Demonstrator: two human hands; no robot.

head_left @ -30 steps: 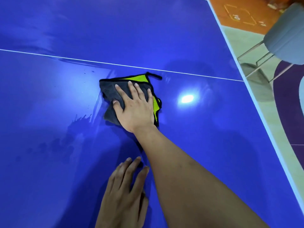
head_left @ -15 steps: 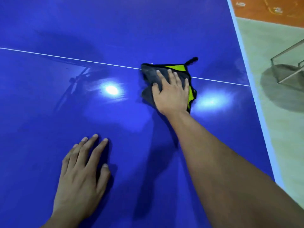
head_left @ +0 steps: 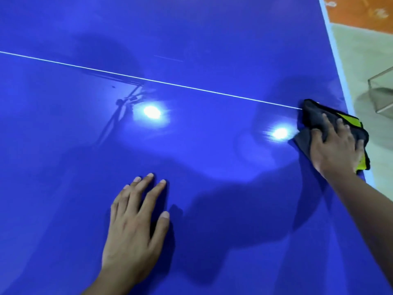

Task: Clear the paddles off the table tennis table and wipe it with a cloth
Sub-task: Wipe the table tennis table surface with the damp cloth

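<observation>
Right hand (head_left: 337, 149) presses flat on the grey-and-yellow cloth (head_left: 314, 118) at the table tennis table (head_left: 191, 145) edge — left hand (head_left: 134, 226) rests open, fingers straight

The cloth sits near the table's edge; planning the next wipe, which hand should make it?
Right. The right hand presses on the cloth by the white edge; the left hand rests flat on the bare blue table, apart from the cloth.

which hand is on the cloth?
The right hand, pressed flat on the cloth by the right edge of the table. The left hand rests on bare tabletop, with no cloth under it.
</observation>
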